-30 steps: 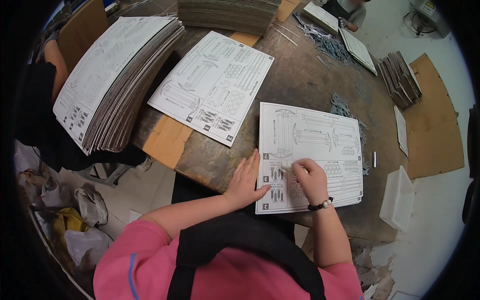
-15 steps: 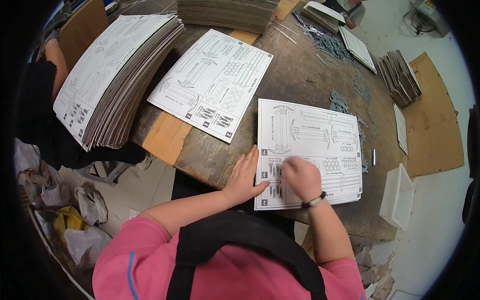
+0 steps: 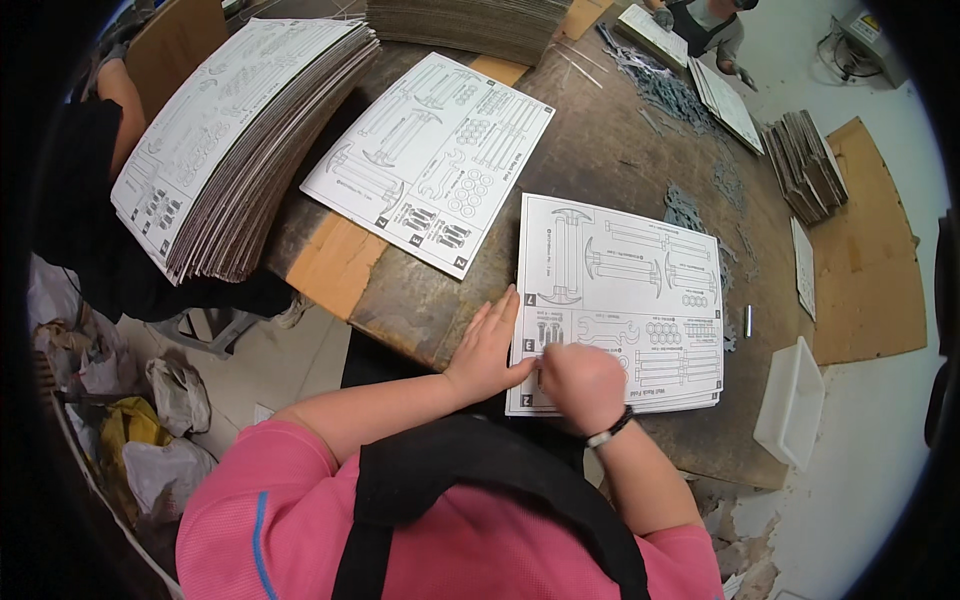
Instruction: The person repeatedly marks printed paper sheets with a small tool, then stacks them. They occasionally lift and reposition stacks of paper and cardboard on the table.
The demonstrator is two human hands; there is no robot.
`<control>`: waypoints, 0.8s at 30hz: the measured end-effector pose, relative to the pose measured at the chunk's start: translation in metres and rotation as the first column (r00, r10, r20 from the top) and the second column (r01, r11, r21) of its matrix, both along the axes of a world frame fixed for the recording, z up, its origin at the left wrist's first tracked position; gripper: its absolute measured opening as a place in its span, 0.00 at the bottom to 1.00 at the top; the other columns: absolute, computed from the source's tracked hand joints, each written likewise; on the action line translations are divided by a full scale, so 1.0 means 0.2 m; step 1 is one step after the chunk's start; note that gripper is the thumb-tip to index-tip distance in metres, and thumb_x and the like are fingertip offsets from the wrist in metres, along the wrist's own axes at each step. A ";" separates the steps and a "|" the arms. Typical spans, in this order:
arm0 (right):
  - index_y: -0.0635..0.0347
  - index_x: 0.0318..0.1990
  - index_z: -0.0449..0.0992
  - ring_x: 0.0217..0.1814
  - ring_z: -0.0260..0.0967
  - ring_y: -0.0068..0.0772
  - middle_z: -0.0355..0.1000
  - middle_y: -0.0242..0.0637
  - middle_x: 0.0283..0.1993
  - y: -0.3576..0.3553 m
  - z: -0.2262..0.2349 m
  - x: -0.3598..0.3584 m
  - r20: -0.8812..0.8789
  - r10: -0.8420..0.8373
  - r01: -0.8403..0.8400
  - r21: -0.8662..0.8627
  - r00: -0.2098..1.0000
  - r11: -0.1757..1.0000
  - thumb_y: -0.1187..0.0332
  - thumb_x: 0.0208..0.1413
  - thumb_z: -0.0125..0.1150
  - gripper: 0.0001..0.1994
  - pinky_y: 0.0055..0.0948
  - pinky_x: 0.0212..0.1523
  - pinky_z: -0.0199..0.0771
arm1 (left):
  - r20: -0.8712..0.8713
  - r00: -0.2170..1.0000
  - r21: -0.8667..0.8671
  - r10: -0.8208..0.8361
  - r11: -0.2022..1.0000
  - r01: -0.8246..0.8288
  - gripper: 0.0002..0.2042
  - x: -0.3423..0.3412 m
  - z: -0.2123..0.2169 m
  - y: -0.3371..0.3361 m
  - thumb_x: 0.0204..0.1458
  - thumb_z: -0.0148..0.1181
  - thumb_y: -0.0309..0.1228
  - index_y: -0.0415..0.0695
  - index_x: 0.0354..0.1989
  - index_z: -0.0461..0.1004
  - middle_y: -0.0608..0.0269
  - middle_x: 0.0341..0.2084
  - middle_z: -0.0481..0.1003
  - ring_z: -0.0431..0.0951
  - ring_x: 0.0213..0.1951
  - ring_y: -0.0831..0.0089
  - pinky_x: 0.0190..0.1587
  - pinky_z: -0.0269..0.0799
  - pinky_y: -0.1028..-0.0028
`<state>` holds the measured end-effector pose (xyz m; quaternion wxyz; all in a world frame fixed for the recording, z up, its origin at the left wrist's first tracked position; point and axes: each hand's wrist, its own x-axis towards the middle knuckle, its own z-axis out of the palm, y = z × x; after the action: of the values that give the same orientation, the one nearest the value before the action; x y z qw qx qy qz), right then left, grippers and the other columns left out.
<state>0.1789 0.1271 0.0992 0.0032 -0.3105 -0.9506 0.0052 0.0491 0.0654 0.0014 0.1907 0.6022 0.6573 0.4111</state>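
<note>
A small stack of white printed cardboard sheets (image 3: 640,300) with line drawings of tools and bolts lies at the table's near edge. My left hand (image 3: 488,355) rests along its left side, fingers stretched out and thumb on the lower left corner. Closed into a fist, my right hand (image 3: 585,385) presses on the top sheet near that same corner, close to the left thumb. Whatever it may hold is hidden under the fingers. A dark band circles my right wrist.
Left of the stack lies another printed sheet pile (image 3: 400,170); beyond it stands a tall stack (image 3: 240,120) beside a co-worker's arm (image 3: 122,105). Grey scraps (image 3: 670,95) litter the far table. A white plastic bin (image 3: 800,410) is at the right. Another person (image 3: 712,25) works at the far right.
My right fist has slid left and toward me over the top sheet, to the lower left corner. The left hand stays in place. The far person has come further into view.
</note>
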 end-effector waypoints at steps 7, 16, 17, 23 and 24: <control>0.64 0.32 0.75 0.20 0.61 0.16 0.68 0.29 0.21 0.15 -0.05 0.20 -0.207 -0.726 0.288 -0.820 0.655 0.494 0.67 0.49 0.55 0.09 0.19 0.21 0.62 | 0.024 0.999 -0.044 -0.021 0.999 0.022 0.42 -0.01 0.05 -0.01 0.42 0.58 0.38 0.30 0.60 0.40 0.38 0.58 0.48 0.50 0.60 0.53 0.62 0.41 0.58; 0.58 0.24 0.74 0.20 0.68 0.39 0.69 0.43 0.19 0.03 0.01 0.05 0.030 -0.031 0.030 0.034 0.999 0.999 0.66 0.45 0.56 0.06 0.33 0.22 0.67 | 0.006 1.000 -0.018 -0.004 1.000 0.004 0.42 0.00 0.03 0.00 0.41 0.58 0.38 0.30 0.59 0.41 0.39 0.58 0.49 0.50 0.60 0.53 0.61 0.42 0.58; 0.59 0.26 0.74 0.20 0.68 0.35 0.70 0.42 0.21 0.06 0.01 0.09 -0.199 -0.182 0.139 -0.211 0.963 0.968 0.66 0.46 0.56 0.06 0.29 0.23 0.67 | 0.012 1.000 -0.017 -0.005 1.000 0.006 0.42 0.00 0.04 0.00 0.41 0.58 0.38 0.30 0.59 0.42 0.39 0.58 0.49 0.51 0.60 0.53 0.61 0.42 0.58; 0.61 0.33 0.75 0.25 0.67 0.25 0.71 0.35 0.23 0.05 -0.08 0.21 -0.226 -0.639 0.237 -0.798 0.735 0.554 0.64 0.49 0.54 0.10 0.23 0.30 0.67 | 0.017 1.000 -0.014 -0.013 1.000 0.014 0.42 0.00 0.04 0.00 0.41 0.58 0.39 0.30 0.59 0.41 0.39 0.58 0.49 0.50 0.60 0.52 0.61 0.42 0.58; 0.61 0.31 0.75 0.25 0.68 0.26 0.71 0.34 0.23 0.06 -0.08 0.21 -0.182 -0.662 0.265 -0.814 0.728 0.516 0.64 0.49 0.54 0.09 0.24 0.29 0.67 | 0.016 1.000 -0.019 -0.014 1.000 0.014 0.42 0.00 0.04 0.00 0.41 0.58 0.39 0.30 0.59 0.41 0.39 0.58 0.49 0.50 0.60 0.52 0.62 0.42 0.58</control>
<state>0.2203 0.1382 0.0837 0.1095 -0.5231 -0.7056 0.4654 0.0489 0.0651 0.0094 0.2044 0.6017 0.6555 0.4081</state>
